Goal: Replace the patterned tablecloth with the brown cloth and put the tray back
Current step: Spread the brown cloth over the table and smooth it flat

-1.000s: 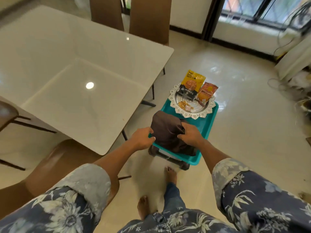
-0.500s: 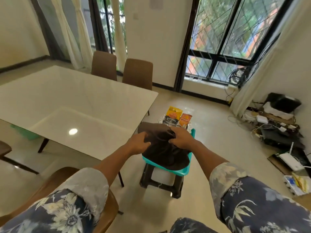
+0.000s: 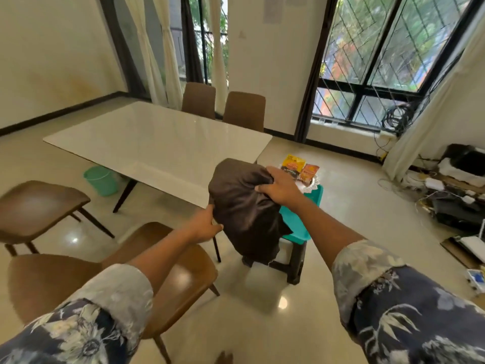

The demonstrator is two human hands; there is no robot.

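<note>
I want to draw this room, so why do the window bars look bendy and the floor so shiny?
Head view: the wide lens curves the window bars near the edges; a bright glare spot sits on the glossy floor; the table reflects pale daylight; the left hand and brown cloth look slightly smeared.

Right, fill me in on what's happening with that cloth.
A person is holding the brown cloth bunched in both hands: the right hand grips its top, the left hand its lower edge. It hangs in the air in front of the teal tub on a dark stool. The white table is bare, and the tray with snack packets sits on the tub.
</note>
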